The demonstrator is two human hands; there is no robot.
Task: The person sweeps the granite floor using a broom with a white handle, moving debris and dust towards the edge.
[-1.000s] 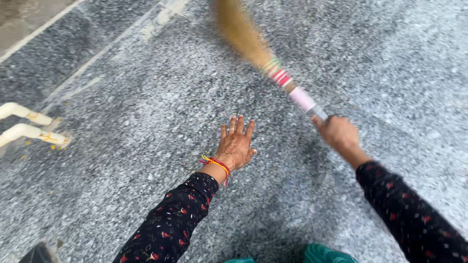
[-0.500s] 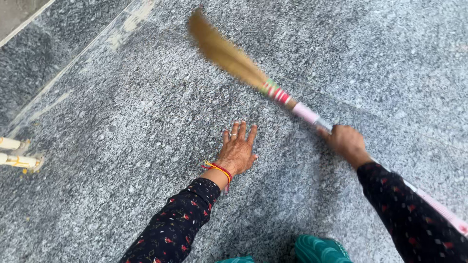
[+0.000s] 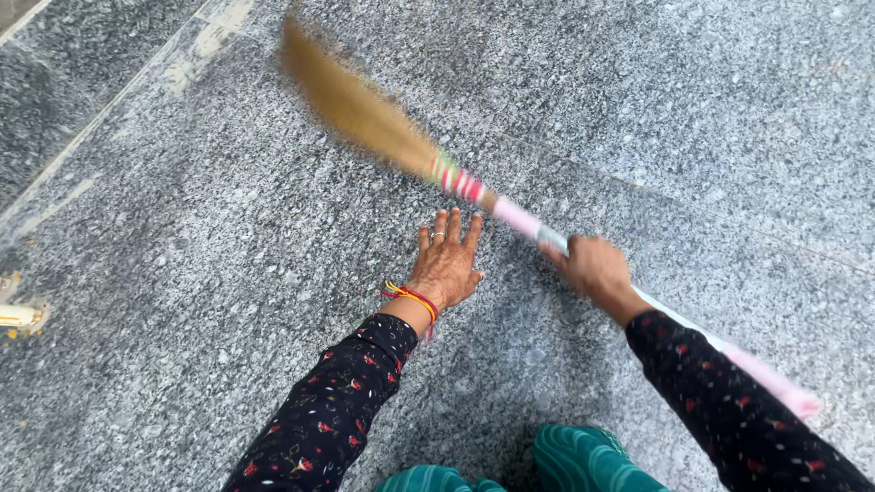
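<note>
Granite floor (image 3: 711, 118), speckled grey, under left hand (image 3: 447, 264) and broom (image 3: 365, 114).

floor (image 3: 711, 118): speckled grey granite, polished, w/ a pale joint strip (image 3: 196, 46) running diagonally at top left. white pipe end (image 3: 18, 316) at left edge, yellow specks just beside it. teal ribbed fabric (image 3: 574, 460) at bottom edge.

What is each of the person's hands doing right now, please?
Left hand: open, flat on the speckled grey stone floor.
Right hand: closed around the pink-handled straw broom.
</note>
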